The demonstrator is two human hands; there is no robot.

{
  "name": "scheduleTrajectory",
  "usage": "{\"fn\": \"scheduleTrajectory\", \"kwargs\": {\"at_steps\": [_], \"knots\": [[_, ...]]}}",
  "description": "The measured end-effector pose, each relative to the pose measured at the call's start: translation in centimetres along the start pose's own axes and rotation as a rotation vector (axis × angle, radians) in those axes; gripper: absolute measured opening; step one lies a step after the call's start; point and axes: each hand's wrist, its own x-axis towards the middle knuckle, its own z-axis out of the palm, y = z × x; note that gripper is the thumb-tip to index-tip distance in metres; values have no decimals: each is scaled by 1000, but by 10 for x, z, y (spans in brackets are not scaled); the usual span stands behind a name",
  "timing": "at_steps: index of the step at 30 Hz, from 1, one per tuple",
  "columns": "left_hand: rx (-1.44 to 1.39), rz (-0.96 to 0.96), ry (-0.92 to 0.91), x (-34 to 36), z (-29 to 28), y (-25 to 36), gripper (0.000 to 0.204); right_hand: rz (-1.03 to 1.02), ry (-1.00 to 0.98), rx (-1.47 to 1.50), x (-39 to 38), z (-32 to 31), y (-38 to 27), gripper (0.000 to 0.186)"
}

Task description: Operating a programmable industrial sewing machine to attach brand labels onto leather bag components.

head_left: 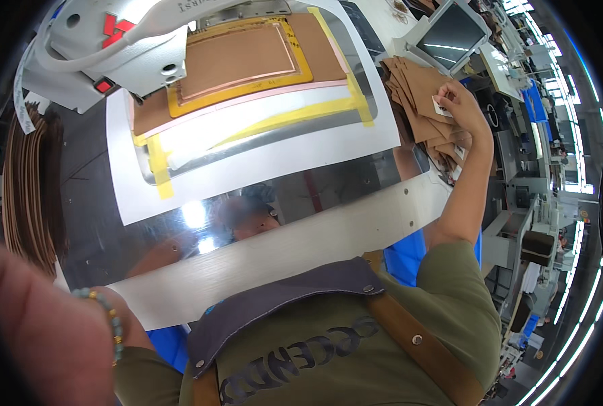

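Observation:
At the right, my right hand (pixel 458 108) rests over a fanned stack of flat brown pieces (pixel 410 84). Its fingers are pinched together at the upper edge of a small white label (pixel 440 107) that lies against the top piece. Close in front of the camera at the lower left, my left hand (pixel 44 331) is large and blurred. A beaded bracelet (pixel 117 328) circles that wrist, and the fingers cannot be made out. Between the hands, a brown panel (pixel 237 61) sits inside a yellow frame (pixel 240 90) under a white machine head (pixel 122 57).
A white sheet with yellow tape (pixel 261 152) lies beneath the frame on a shiny metal plate (pixel 335 193). Tall brown sheets (pixel 31 183) stand in a row at the left. A screen (pixel 450 34) stands behind the stack. A pale table edge (pixel 281 243) runs before my body.

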Motion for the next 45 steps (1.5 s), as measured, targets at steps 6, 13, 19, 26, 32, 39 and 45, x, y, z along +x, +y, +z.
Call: {"fn": "scheduleTrajectory", "kwargs": {"at_steps": [6,13,19,26,32,39,45], "knots": [[-43,-202,-198,-28,42,-1,29,-164,74,365,1,-29,-78,14],[-391,-193,-468,-58,99,2,33,-402,128,249,64,73,-223,16],[-434,-173,-641,-53,74,-9,39,-938,382,-110,99,166,-297,9],[744,-739,-341,-59,-71,-73,33,-992,398,-180,92,199,-308,2],[1295,-333,-489,-48,-152,-162,33,-1014,438,-106,98,214,-315,4],[996,-631,-550,-14,-139,-209,38,-948,342,77,95,219,-306,12],[1065,-392,-794,-4,-136,-227,37,-1240,21,197,83,225,-311,28]]}}
